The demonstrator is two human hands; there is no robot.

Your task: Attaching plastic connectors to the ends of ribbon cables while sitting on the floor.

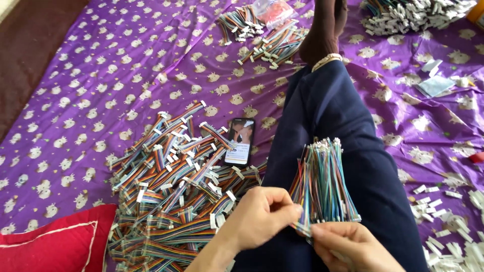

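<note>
both the left hand [262, 214] and right hand [348, 244] pinch the wire bundle [322, 184] at its near end; light, floppy strands, best gripped low.

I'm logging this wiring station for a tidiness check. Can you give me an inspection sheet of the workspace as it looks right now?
Surface: purple patterned sheet spread flat on the floor.
Job's things: bunch of multicoloured wires standing up over the person's lap.
Clutter: big heap of wire harnesses, smaller piles, loose white connectors, phone, red cushion.
Grippers: left hand and right hand pinch the bunch's lower end with their fingers.
Cables: nothing seen apart from the wires.
Surroundings: another pile at top right; brown floor at left.
</note>
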